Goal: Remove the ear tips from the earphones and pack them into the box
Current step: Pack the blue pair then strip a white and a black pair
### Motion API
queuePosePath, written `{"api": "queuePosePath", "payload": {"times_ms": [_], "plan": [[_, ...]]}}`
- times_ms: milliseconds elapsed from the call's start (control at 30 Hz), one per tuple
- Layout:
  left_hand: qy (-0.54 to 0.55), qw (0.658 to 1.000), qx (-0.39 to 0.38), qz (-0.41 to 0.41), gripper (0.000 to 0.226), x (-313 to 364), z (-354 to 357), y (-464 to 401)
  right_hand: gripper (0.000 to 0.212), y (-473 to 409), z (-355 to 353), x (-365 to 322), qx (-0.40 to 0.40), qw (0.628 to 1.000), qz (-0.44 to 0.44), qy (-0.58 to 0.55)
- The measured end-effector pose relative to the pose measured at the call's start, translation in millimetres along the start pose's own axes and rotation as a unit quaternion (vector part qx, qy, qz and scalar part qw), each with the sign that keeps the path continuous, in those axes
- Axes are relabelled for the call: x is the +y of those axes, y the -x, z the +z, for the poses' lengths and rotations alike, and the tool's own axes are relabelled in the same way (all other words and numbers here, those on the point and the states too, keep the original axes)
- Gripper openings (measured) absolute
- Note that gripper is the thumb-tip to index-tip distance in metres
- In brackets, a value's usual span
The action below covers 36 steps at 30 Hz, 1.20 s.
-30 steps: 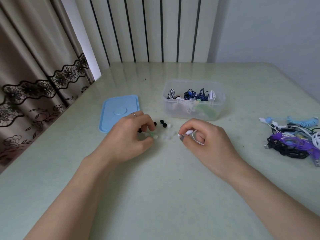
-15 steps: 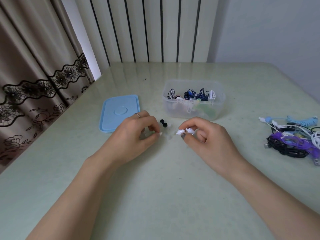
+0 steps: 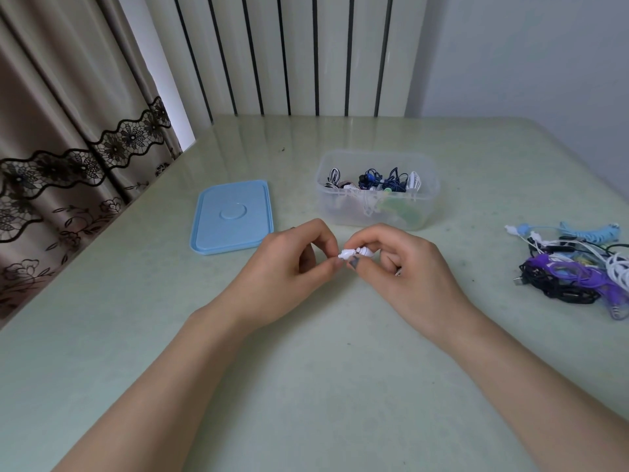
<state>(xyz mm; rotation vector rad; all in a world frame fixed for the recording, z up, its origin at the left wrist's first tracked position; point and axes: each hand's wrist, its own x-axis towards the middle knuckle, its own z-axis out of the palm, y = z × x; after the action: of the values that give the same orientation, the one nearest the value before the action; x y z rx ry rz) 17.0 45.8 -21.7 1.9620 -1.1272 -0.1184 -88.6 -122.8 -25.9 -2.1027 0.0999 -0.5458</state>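
A white earphone (image 3: 360,252) sits between my two hands over the middle of the table. My right hand (image 3: 405,267) grips the earphone body with curled fingers. My left hand (image 3: 289,264) pinches the white ear tip (image 3: 344,255) at the earphone's left end with thumb and fingertips. The clear plastic box (image 3: 376,212) stands just behind my hands and holds several coiled earphones. My hands hide the loose ear tips that lay on the table.
A light blue lid (image 3: 233,216) lies flat to the left of the box. A tangled pile of earphones and cables (image 3: 578,267) lies at the right edge of the table. A curtain (image 3: 68,148) hangs beyond the left edge.
My left hand left the loose ear tips on the table, moved right and took hold of the tip of the earphone. My right hand lifted the earphone slightly toward it.
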Motion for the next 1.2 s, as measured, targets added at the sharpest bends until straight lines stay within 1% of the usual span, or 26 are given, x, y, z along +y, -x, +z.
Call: {"api": "queuePosePath", "payload": {"times_ms": [233,367,533,733,1000,1200], "plan": [[0.029,0.999,-0.008,-0.01,0.011,0.3,1.3,0.2,0.015,-0.4,0.4,2.0,0.006,1.0,-0.001,-0.004],[0.016,1.0,-0.012,-0.007,0.014,-0.5,-0.4,0.4,0.017,-0.5,1.4,2.9,0.012,1.0,-0.009,0.0],[-0.003,1.0,-0.008,0.014,0.009,2.5,-1.5,0.3,0.017,-0.9,1.5,5.5,0.016,1.0,-0.005,-0.006],[-0.029,0.999,-0.004,0.038,0.008,4.3,-2.4,0.1,0.012,-0.6,1.5,5.3,0.015,1.0,0.001,-0.021],[-0.044,0.998,0.006,0.036,0.011,3.8,-3.3,-0.3,0.012,-0.4,0.1,6.5,0.011,0.999,0.017,-0.049],[-0.03,0.999,0.006,0.037,0.012,4.5,-2.7,-0.7,0.004,-2.0,-2.8,2.5,-0.019,0.994,0.036,-0.102]]}}
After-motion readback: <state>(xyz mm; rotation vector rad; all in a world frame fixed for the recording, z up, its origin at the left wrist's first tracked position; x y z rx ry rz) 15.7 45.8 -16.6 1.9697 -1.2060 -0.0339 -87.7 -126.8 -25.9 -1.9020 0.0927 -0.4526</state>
